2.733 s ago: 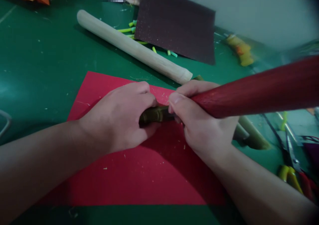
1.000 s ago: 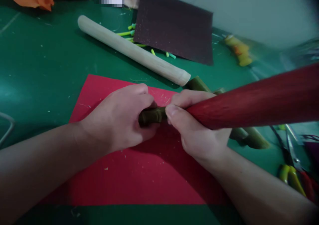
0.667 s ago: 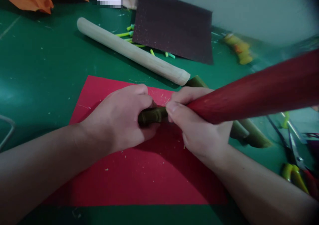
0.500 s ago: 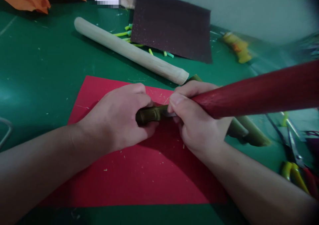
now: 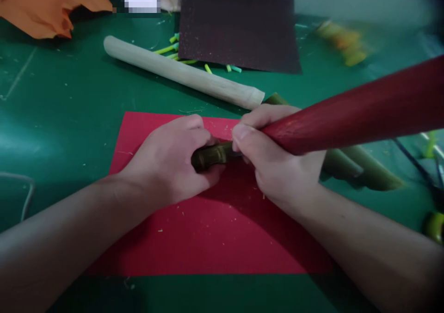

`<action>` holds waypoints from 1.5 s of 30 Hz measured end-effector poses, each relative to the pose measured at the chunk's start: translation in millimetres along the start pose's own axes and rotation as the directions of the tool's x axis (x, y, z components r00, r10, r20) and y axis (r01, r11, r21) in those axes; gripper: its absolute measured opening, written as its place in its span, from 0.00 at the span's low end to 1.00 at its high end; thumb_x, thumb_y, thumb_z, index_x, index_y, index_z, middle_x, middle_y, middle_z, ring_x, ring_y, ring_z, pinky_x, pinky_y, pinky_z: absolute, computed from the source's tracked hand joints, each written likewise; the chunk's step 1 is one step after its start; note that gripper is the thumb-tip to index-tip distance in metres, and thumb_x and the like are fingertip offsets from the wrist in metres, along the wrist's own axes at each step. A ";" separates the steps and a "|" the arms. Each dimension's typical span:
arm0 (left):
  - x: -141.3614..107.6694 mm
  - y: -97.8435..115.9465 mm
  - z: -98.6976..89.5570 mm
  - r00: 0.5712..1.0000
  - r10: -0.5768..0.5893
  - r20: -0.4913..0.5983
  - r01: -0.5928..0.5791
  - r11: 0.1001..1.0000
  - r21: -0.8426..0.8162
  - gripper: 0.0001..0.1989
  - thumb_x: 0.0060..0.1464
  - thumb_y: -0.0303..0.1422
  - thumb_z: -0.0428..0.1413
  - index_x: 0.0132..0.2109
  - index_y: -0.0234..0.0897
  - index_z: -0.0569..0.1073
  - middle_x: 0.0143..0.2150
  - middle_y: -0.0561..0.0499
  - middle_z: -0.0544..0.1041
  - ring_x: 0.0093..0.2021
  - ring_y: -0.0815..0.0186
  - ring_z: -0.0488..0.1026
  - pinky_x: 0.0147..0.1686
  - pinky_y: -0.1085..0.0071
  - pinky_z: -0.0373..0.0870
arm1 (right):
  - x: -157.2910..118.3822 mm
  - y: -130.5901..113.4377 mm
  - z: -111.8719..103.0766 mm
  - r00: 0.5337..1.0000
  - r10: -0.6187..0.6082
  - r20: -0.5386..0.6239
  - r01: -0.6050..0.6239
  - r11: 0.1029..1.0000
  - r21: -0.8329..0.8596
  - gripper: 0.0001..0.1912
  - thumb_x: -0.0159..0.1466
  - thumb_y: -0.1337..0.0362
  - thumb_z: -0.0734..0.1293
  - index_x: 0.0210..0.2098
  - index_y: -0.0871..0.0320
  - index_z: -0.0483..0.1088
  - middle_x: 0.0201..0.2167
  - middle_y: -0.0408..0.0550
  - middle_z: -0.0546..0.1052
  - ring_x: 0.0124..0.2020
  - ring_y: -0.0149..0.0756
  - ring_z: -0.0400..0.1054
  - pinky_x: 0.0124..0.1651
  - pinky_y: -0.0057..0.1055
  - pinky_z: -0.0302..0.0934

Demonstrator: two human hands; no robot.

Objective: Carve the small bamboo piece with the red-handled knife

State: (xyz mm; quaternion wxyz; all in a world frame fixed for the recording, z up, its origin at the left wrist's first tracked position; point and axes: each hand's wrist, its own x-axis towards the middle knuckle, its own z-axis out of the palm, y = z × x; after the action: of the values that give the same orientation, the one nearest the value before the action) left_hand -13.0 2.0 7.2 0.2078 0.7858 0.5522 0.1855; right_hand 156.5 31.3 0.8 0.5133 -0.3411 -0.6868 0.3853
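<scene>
My left hand [image 5: 169, 158] is closed round a short dark green bamboo piece [image 5: 211, 156], whose jointed end points right. In my right hand [image 5: 280, 151] is a carving knife with a thick red handle [image 5: 354, 107] that slants up to the right. Its thumb and fingertips pinch close to the blade, which is mostly hidden where it meets the bamboo's right end. Both hands are over a red sheet [image 5: 208, 248] dotted with pale shavings.
Beyond the sheet lies a pale peeled stick [image 5: 180, 72]. Behind it, a dark sheet [image 5: 239, 26] partly covers several yellow-green sticks. Green bamboo pieces [image 5: 367, 167] lie right of my wrist. Orange crumpled paper [image 5: 48, 8] is at back left, a blurred yellow object [image 5: 343, 40] at back right.
The whole view has shifted and tilted slightly, with the scissors on the right now mostly out of frame. Both hands keep their grips; the knife stays at the bamboo's end.
</scene>
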 end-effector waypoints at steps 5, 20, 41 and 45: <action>0.6 0.5 -0.3 1.000 -0.005 0.017 0.005 1.000 0.005 0.08 0.51 0.36 0.61 0.30 0.37 0.73 0.31 0.52 0.69 0.31 0.67 0.66 0.28 0.69 0.59 | 2.6 -2.6 0.0 0.999 0.001 0.039 0.000 1.000 -0.024 0.16 0.58 0.75 0.68 0.18 0.55 0.64 0.17 0.37 0.66 0.21 0.26 0.62 0.25 0.26 0.62; 0.4 -1.0 0.6 1.000 0.016 0.003 -0.016 1.000 0.022 0.10 0.52 0.38 0.61 0.30 0.38 0.71 0.32 0.52 0.68 0.31 0.66 0.65 0.28 0.67 0.58 | -2.1 3.8 2.1 1.000 -0.016 -0.020 0.017 1.000 0.018 0.16 0.59 0.75 0.69 0.19 0.54 0.66 0.19 0.37 0.68 0.21 0.26 0.62 0.26 0.27 0.62; 1.1 0.3 -0.8 1.000 0.016 0.011 -0.016 0.999 0.031 0.10 0.52 0.38 0.61 0.30 0.38 0.71 0.32 0.51 0.69 0.31 0.66 0.67 0.27 0.67 0.60 | 0.2 1.3 1.2 0.999 -0.030 -0.013 0.029 0.999 -0.046 0.18 0.59 0.76 0.70 0.19 0.53 0.63 0.19 0.38 0.67 0.21 0.30 0.63 0.27 0.30 0.65; 0.7 0.2 -1.5 0.999 0.019 0.034 -0.019 1.000 -0.003 0.09 0.52 0.37 0.61 0.30 0.38 0.72 0.33 0.51 0.70 0.31 0.65 0.68 0.29 0.67 0.61 | 0.4 -4.7 -1.1 0.996 -0.004 0.089 0.006 1.000 -0.014 0.16 0.57 0.77 0.68 0.18 0.54 0.64 0.18 0.37 0.67 0.21 0.28 0.62 0.27 0.29 0.62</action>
State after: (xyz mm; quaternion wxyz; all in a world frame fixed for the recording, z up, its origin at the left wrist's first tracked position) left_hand -13.4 2.8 8.6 0.2164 0.7939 0.5407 0.1750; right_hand 157.2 29.6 5.3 0.4807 -0.3255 -0.7125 0.3940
